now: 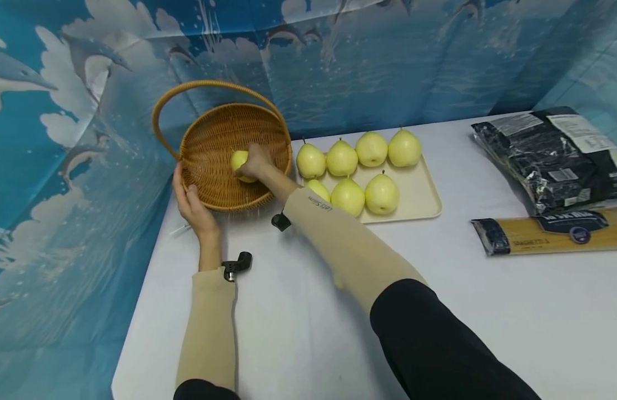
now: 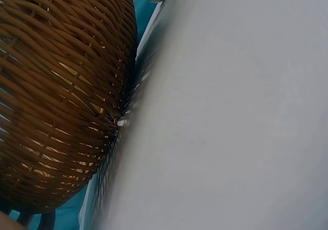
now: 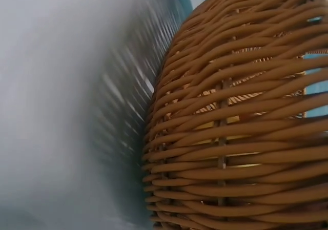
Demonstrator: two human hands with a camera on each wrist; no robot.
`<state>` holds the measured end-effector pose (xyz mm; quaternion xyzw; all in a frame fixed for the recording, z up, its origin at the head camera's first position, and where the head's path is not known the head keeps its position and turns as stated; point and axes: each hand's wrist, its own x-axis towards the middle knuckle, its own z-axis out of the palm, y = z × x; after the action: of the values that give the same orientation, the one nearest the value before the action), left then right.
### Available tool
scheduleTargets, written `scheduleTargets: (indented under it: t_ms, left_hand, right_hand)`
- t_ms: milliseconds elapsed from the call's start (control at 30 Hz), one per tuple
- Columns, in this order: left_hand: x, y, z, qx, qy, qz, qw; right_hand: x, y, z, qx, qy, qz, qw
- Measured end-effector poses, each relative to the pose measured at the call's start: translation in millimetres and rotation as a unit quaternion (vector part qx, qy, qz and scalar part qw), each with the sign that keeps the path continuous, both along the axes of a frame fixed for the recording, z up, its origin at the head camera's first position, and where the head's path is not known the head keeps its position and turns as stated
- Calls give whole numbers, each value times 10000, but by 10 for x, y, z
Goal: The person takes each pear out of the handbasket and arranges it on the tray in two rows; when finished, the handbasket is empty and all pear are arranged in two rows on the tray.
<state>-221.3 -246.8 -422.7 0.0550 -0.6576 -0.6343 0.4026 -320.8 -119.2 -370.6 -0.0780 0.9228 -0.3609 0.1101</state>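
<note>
A brown wicker basket (image 1: 213, 139) with a tall arched handle stands at the back left of the table, tilted so its inside faces me. My left hand (image 1: 194, 211) grips its left rim, thumb on the near side. Inside the basket, my right hand (image 1: 260, 162) holds a yellow-green pear (image 1: 239, 161), its fingers partly hidden behind the fruit. The basket's woven side (image 2: 61, 86) fills much of the left wrist view. In the right wrist view the weave (image 3: 236, 138) blocks the hand, and yellow shows through the gaps.
Right of the basket, a cream tray (image 1: 413, 194) bears several pears (image 1: 382, 193), partly behind my right forearm. Farther right lie a black plastic package (image 1: 548, 161) and a spaghetti packet (image 1: 553, 232). A blue dolphin-print curtain (image 1: 388, 66) hangs along the table's back and left.
</note>
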Motion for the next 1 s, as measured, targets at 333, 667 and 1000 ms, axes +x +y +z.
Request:
scheduleTargets:
  t_ms: [333, 667, 1000]
  left_hand:
    - [-11, -35, -11, 106, -170, 104, 9997]
    - [73, -12, -85, 268, -508, 73, 9983]
    - [44, -66, -34, 221, -407, 67, 9989]
  right_hand:
    - [52, 66, 154, -253, 107, 431, 9987]
    - [334, 180, 354, -922, 685, 942, 9889]
    - [695, 370, 490, -1523, 983, 1155, 9766]
